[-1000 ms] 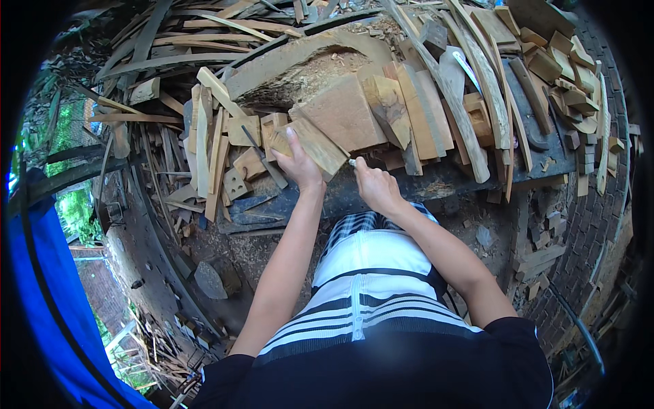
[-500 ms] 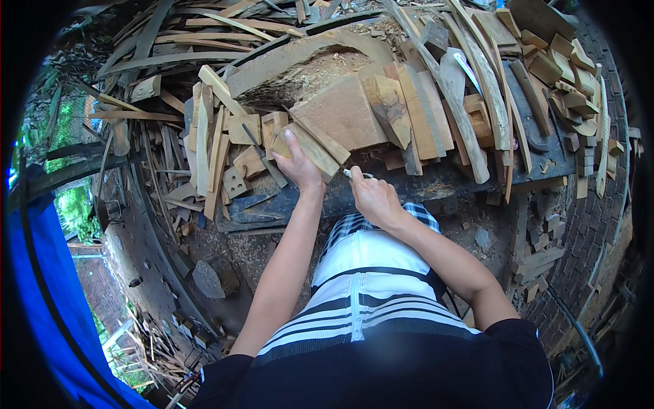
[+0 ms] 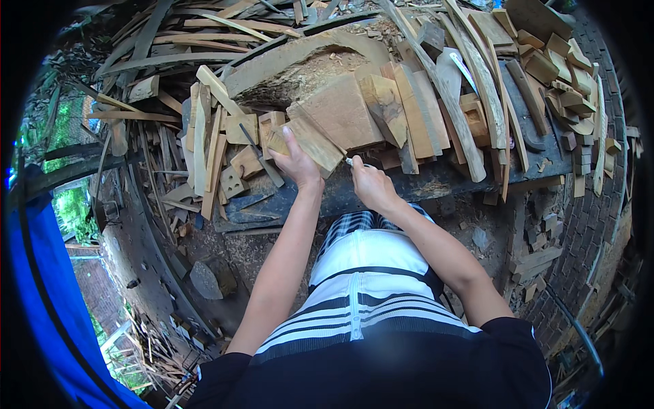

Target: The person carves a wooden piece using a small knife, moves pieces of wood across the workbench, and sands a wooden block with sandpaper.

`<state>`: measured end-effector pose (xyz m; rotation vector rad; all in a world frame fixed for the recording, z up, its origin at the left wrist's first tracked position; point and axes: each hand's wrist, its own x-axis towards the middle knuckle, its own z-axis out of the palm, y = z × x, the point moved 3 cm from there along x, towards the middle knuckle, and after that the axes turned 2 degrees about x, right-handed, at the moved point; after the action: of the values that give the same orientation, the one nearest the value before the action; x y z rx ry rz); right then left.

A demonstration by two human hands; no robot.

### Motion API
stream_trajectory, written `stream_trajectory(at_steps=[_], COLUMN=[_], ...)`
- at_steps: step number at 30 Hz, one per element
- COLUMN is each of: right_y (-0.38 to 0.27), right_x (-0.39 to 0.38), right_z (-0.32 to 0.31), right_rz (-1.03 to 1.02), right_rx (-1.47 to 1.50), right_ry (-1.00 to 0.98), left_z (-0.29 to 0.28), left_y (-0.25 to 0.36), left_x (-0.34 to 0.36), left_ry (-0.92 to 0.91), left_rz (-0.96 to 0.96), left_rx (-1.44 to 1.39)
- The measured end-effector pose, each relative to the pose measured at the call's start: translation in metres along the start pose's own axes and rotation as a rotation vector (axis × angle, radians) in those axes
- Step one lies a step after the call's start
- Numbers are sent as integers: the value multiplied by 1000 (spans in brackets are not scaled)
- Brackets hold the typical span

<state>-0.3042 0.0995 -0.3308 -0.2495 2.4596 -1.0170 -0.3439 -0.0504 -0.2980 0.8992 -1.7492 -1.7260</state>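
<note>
My left hand [image 3: 300, 163] is closed around a flat wooden block [image 3: 321, 154], thumb lying along its upper face. The block is tilted above the near edge of the bench. At the block's right end, my right hand [image 3: 373, 185] grips a slim, pale tool [image 3: 352, 161]; its tip points at the block's corner, and its exact kind is too small to make out. Just beyond the held block, a broad wooden slab [image 3: 344, 112] rests on the bench. A narrow dark bar [image 3: 262, 155] leans among small blocks beside my left hand.
The dark workbench [image 3: 409, 187] carries boards and long curved strips [image 3: 487, 102]. Cut blocks [image 3: 569, 61] are heaped at the far right. Long offcuts [image 3: 204, 41] lie piled at the far left. A blue sheet [image 3: 48, 307] hangs at the left, and a stone-like lump [image 3: 206, 281] sits on the ground.
The wooden block has turned slightly in my left hand, so less of its pale far side shows. My right hand has moved a little away from me with the tool.
</note>
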Motion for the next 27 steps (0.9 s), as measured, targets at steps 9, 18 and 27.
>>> stream_trajectory(at_steps=[9,18,27], right_y=[13,-12,-7], right_x=[1,-15,-2], right_z=[5,-5,-9], right_rz=[15,-110,-18], right_rx=[-9,13,-75], right_ry=[-62,36,-25], left_z=[-5,-10,-10], left_y=[-5,-7,0], left_x=[1,1,-4], left_ry=[-4,-7,-10], left_rz=[25,43,-72], left_rx=[6,6,-1])
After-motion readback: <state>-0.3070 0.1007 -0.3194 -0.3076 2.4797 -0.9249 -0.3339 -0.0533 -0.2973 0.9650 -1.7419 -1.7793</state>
